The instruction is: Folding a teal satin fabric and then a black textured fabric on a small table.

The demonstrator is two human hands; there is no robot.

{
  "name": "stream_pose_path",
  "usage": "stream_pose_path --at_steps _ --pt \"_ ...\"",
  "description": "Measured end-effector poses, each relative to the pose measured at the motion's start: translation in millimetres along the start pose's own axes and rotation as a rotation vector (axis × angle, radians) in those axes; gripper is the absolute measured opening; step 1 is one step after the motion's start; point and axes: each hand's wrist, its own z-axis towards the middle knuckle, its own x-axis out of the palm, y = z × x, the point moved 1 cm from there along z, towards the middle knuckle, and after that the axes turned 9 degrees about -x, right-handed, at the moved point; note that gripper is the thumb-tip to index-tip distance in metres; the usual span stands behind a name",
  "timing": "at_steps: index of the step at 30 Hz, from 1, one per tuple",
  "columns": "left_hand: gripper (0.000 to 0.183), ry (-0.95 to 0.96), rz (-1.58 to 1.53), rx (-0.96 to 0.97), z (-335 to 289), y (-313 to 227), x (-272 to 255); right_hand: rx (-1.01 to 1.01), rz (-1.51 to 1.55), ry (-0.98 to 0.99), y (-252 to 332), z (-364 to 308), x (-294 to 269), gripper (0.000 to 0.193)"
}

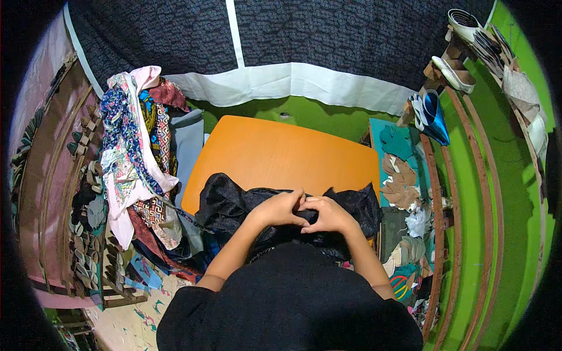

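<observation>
While the left hand (pixel 278 209) and right hand (pixel 330 214) meet over the near side of the table (pixel 287 149), their fingertips touch and overlap, and the bent thumbs and fingers frame a small rounded gap. Whether either hand pinches any material between its fingers, I cannot tell.

The black cloth (pixel 221 202) looks soft and thin, with a faint sheen and many loose creases; its bunched ends rise in rough, pointed folds. The table is smooth and flat, orange with a fine wood-like grain and rounded corners. Left of it hangs a thick heap of fabrics (pixel 137 146), floral, pale pink and geometric, draped in long folds. To the right, ragged brown scraps (pixel 400 178) and a crumpled white piece (pixel 418 222) lie by long, narrow wooden rails (pixel 459 193), below a shiny blue roll (pixel 433 114). Behind the table hangs a dark patterned curtain (pixel 158 41) with a plain white band (pixel 293 79) along its bottom.

The black cloth lies beneath and around both hands, along the table's near edge. One bunched end spreads to the left of the left hand, the other to the right of the right hand, and dark material shows through the gap. The person's black shirt (pixel 287 304) hides part of the nearer side.
</observation>
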Motion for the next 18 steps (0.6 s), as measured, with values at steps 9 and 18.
stream_pose_path --at_steps 9,18 --pt "0.027 0.115 -0.033 0.152 -5.7 4.9 -14.7 0.347 -0.283 0.005 -15.6 -31.0 -28.0 0.021" --pt "0.021 -0.288 -0.035 0.032 -21.2 27.2 -72.9 0.397 -0.170 -0.283 -13.3 -37.0 -79.9 0.030"
